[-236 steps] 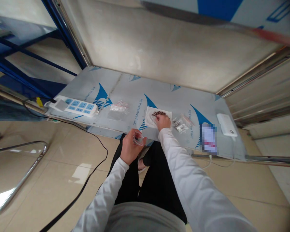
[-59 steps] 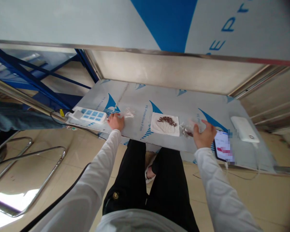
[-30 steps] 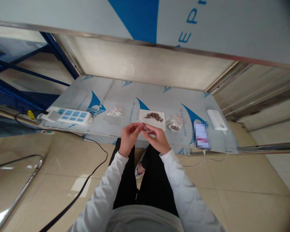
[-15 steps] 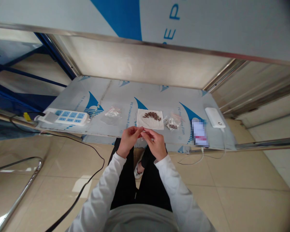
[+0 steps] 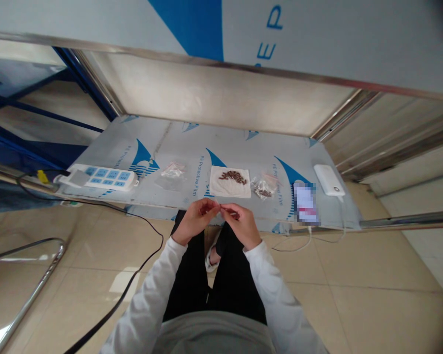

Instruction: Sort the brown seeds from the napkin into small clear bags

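Note:
My left hand (image 5: 196, 219) and my right hand (image 5: 242, 225) meet in front of the shelf's near edge, their thumbs and fingertips pinched together. Whatever is between the fingertips is too small and blurred to make out. Just beyond them a white cloth (image 5: 218, 191) lies flat, bearing a heap of small dark brown metal pieces (image 5: 233, 177). To its right sits a clear zip bag (image 5: 265, 186) with more such pieces in it. On the left, a clear plastic bag (image 5: 173, 171) lies crumpled.
A white power strip (image 5: 110, 178) lies at the left of the film-covered shelf (image 5: 225, 142). At the right are a phone (image 5: 305, 204) and a white power bank (image 5: 328, 180) with cables hanging over the edge. An upper shelf (image 5: 317, 44) overhangs the back.
Both hands have come slightly nearer to my body and their wrists have spread a little apart. The fingertips still meet. Things on the shelf stay where they were.

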Available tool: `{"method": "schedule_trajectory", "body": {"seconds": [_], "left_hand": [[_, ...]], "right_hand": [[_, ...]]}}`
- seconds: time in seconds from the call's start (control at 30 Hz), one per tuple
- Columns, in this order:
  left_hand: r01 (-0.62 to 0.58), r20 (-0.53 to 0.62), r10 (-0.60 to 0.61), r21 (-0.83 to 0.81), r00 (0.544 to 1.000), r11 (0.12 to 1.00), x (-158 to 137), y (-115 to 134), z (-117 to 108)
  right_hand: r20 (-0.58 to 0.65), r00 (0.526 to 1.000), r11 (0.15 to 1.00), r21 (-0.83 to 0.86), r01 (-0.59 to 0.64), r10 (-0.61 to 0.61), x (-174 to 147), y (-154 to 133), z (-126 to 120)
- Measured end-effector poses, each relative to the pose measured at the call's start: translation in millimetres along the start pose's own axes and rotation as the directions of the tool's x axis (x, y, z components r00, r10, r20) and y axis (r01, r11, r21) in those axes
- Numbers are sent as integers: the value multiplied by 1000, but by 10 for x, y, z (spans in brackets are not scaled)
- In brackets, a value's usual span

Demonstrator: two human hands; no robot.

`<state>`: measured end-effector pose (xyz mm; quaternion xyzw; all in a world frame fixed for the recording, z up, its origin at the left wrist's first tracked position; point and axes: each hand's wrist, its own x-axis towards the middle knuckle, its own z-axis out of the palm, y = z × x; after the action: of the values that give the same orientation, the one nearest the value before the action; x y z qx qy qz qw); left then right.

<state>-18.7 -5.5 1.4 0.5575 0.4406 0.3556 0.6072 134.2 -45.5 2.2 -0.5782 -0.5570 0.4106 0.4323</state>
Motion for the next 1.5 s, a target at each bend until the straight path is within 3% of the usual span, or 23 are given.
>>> {"method": "schedule_trajectory", "body": {"seconds": [0.1,0.2,0.3,0.4,0.47,0.53,0.6,0.63,0.7,0.77,0.83,0.9,1.0,1.07,1.13,1.2,1.27,1.37,1.43,1.5], "left_hand": [[38,-107,-49,-104,993,994,-44,-23,137],[58,-220,-87,-134,972,989,-93,-19,270],[47,-246,-77,-129,966,991,-122,8,316],[-11,-149,-4,-102,989,995,-134,33,245],[-33,-72,32,-13,997,999,-144,56,164],[-6,-50,15,171,999,985,-165,103,98],[54,-109,-11,405,994,913,-198,182,77],[84,-155,-6,506,988,859,-218,232,86],[107,-212,40,638,977,762,-261,334,132],[78,-202,90,694,975,716,-306,425,184],[10,-149,134,704,980,710,-350,489,207],[-122,-69,236,696,969,708,-382,521,192],[-335,58,408,680,911,652,-362,491,156],[-404,128,434,657,892,636,-282,416,170],[-413,158,407,611,899,675,-164,314,216],[-374,116,374,547,920,749,-47,214,264],[-303,3,345,483,939,821,28,137,283],[-190,-195,298,434,934,881,41,70,255],[-142,-262,271,424,926,895,10,42,227],[-117,-273,247,416,930,902,-21,14,214]], "right_hand": [[-91,987,967,-230,107,-131,-51,-82,45],[-160,980,963,-260,72,-117,-81,-132,84],[-132,987,996,3,-91,91,-85,-154,77],[16,924,872,322,-367,383,-80,-147,31],[23,888,822,367,-434,459,-86,-119,7],[-138,917,906,264,-332,375,-106,-83,2],[-300,944,991,22,-135,136,-132,-59,9],[-309,951,993,-115,-31,-6,-143,-58,12],[-186,957,933,-324,154,-222,-152,-87,7],[-11,950,866,-416,279,-311,-136,-150,-24],[62,950,843,-446,301,-306,-102,-231,-86],[46,967,859,-450,245,-252,-62,-311,-166],[12,989,894,-427,137,-145,-13,-408,-267],[55,993,898,-425,117,-103,5,-457,-286],[119,989,892,-431,136,-94,17,-493,-270],[155,982,899,-407,162,-107,45,-497,-254],[149,981,921,-350,171,-125,129,-438,-281],[8,994,922,-372,105,-111,430,-182,-418],[-102,993,852,-523,-5,-57,725,75,-521],[-92,996,761,-645,-63,5,1024,334,-579]]}}
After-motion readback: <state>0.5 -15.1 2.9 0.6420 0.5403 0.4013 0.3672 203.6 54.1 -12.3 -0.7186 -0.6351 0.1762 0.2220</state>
